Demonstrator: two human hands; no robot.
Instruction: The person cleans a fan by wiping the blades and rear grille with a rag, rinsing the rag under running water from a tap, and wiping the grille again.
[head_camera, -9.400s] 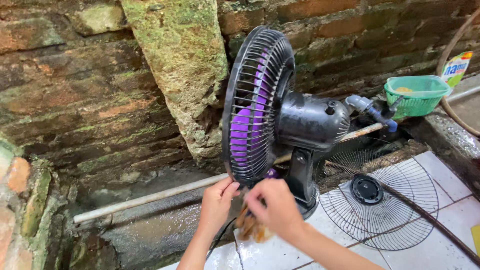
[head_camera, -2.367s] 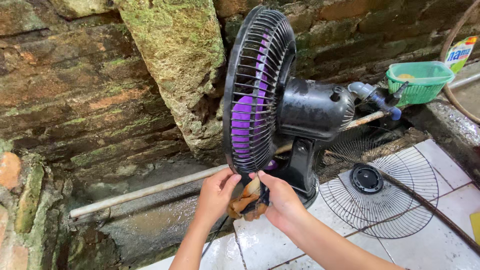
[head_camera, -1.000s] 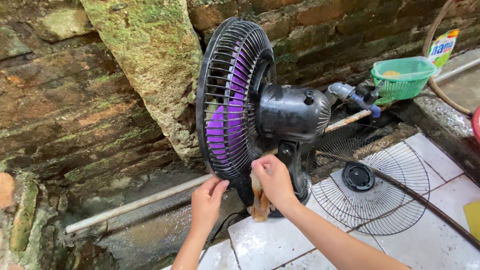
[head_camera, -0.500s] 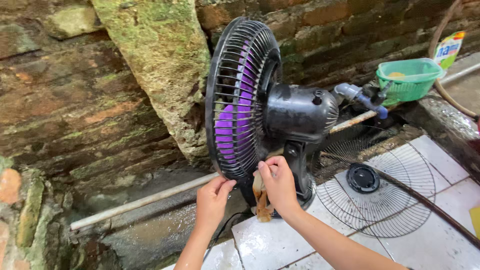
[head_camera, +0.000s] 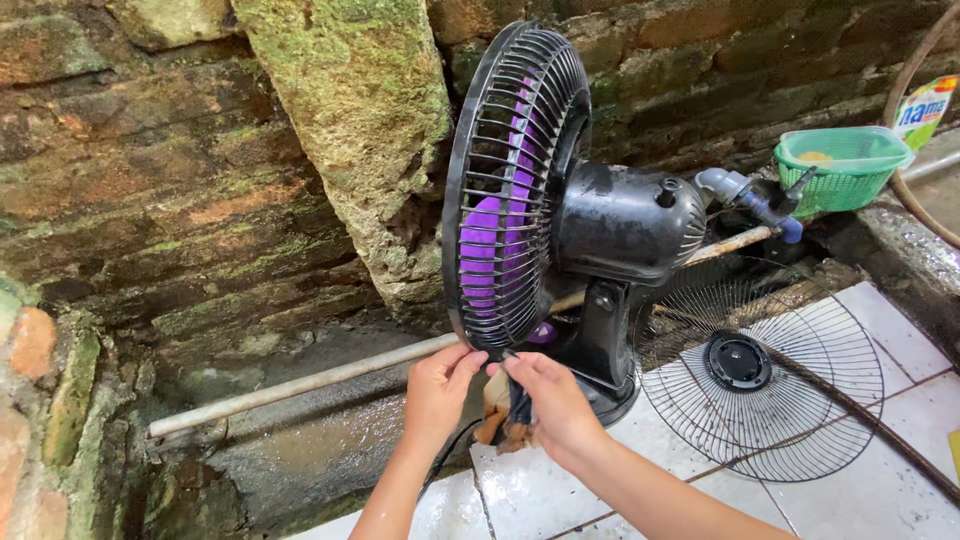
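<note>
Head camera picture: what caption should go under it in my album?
Two hands, left hand and right hand, work at the bottom rim of a black fan with purple blades.

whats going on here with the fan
A person is working on a black desk fan with purple blades that stands upright on the wet white tiled floor beside a mossy brick wall. Both hands are at the bottom rim of the fan's black front grille: the left hand pinches the rim, and the right hand holds a dark and tan rag just below it. A second, detached round wire grille lies flat on the tiles to the right, and a green plastic basket sits behind it.
</note>
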